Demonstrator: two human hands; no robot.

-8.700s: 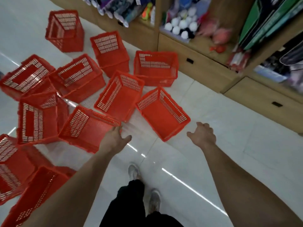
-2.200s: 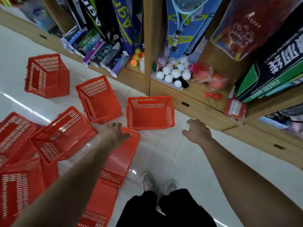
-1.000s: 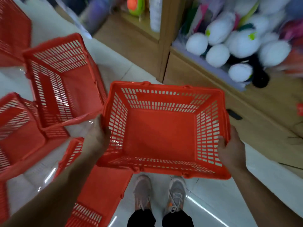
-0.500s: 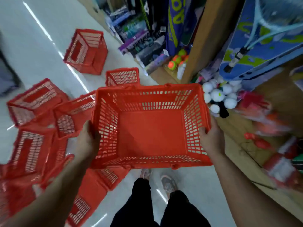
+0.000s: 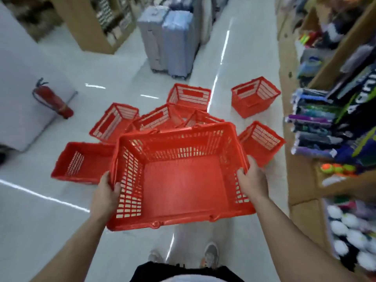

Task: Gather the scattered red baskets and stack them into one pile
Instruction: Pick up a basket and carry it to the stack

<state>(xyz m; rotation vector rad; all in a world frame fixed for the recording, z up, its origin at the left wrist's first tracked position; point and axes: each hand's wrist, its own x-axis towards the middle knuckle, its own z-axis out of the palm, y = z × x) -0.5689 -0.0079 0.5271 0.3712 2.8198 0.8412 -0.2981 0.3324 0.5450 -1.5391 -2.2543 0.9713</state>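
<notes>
I hold one empty red basket (image 5: 183,186) upright in front of me, above the floor. My left hand (image 5: 104,195) grips its left rim and my right hand (image 5: 252,180) grips its right rim. Beyond it, several more red baskets lie scattered on the white floor: one on its side at the left (image 5: 81,162), a tipped cluster behind (image 5: 150,119), one at the right (image 5: 262,141), and one standing apart farther back (image 5: 254,96).
Wooden shelves with sports goods and balls (image 5: 335,139) line the right side. Two grey-blue suitcases (image 5: 171,41) stand at the back of the aisle. A red fire extinguisher (image 5: 51,98) leans at a white pillar on the left. My shoes (image 5: 210,255) show below.
Both hands took hold of a basket and lifted it off the floor. My view has swung left, so the shelves now sit at the right and the aisle lies ahead.
</notes>
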